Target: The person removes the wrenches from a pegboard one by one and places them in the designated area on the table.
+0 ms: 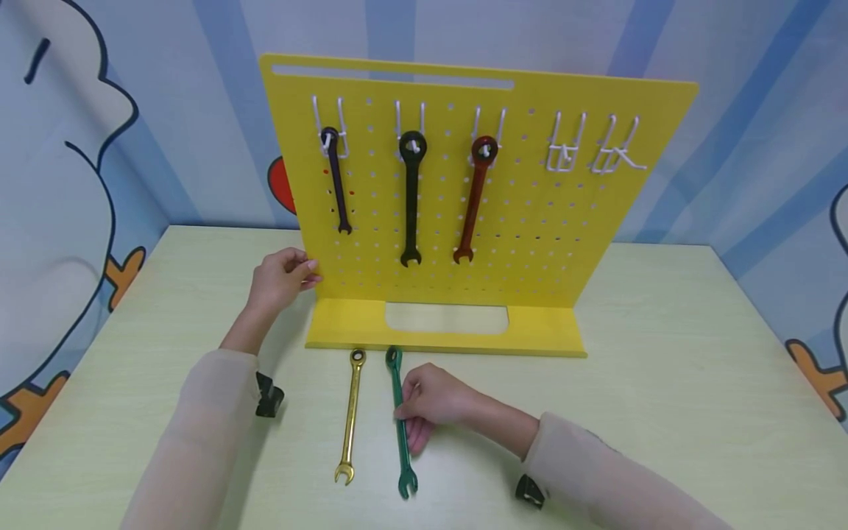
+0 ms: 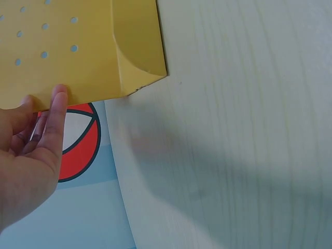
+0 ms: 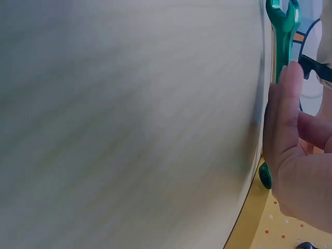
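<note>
My right hand (image 1: 433,405) pinches the shaft of a green combination wrench (image 1: 403,442), close over the table. Its open end (image 3: 284,18) points toward me, and its ring end lies near the pegboard's base. To its left a gold combination wrench (image 1: 351,419) lies on the table. My left hand (image 1: 281,280) holds the left side edge of the yellow pegboard (image 1: 530,272) with thumb and fingertips, as the left wrist view also shows at the board (image 2: 83,78). From the board's hooks hang a purple wrench (image 1: 336,184), a black wrench (image 1: 411,206) and a dark red wrench (image 1: 472,206).
Two white double hooks on the board's right, a straight one (image 1: 563,157) and one with its prong turned sideways (image 1: 619,157), hold nothing. The board's base (image 1: 543,335) stands on the pale wooden table (image 1: 662,353). A cartoon-printed backdrop (image 1: 218,147) rises behind.
</note>
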`<state>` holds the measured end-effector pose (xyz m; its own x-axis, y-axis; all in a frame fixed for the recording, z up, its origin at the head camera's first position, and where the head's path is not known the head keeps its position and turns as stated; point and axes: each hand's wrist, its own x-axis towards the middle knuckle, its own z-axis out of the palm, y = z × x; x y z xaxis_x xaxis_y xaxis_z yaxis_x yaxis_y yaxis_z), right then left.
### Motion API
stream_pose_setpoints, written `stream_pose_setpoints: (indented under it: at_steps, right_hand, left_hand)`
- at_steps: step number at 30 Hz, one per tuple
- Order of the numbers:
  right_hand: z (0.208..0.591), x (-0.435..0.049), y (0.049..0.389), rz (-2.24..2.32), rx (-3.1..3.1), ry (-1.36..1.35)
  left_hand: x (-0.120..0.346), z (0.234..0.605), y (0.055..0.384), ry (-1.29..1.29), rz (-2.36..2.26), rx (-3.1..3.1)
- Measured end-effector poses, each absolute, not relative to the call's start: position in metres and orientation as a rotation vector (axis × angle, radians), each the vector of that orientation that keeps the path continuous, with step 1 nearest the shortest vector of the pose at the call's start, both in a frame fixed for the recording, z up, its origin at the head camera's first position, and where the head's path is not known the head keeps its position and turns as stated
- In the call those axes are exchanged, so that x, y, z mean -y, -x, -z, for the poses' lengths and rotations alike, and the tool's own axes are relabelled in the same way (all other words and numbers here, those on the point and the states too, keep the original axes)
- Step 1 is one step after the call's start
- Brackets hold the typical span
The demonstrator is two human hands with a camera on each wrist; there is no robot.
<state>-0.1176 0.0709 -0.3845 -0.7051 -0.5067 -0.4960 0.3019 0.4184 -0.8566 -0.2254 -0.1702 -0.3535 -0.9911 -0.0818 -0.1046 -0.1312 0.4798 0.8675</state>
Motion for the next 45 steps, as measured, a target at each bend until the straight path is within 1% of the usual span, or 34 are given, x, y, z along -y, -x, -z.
stream_pose_setpoints:
  at_steps: [11, 22, 31, 40, 45]
  right_hand:
    - [0.388, -0.068, 0.117, 1.406, -1.889, 0.208]
    - [0.388, -0.068, 0.117, 1.467, -1.843, 0.124]
    - [0.388, -0.072, 0.119, 1.473, -1.827, 0.110]
    - [0.379, -0.081, 0.126, 1.422, -1.889, 0.203]
    - [0.372, -0.088, 0.135, 1.377, -1.924, 0.277]
  left_hand:
    - [0.171, 0.354, 0.226, 0.197, -1.569, -2.654]
    - [0.171, 0.355, 0.227, 0.191, -1.571, -2.655]
    - [0.173, 0.356, 0.227, 0.180, -1.571, -2.656]
    - [0.173, 0.356, 0.227, 0.177, -1.574, -2.656]
    - [0.172, 0.356, 0.228, 0.201, -1.568, -2.656]
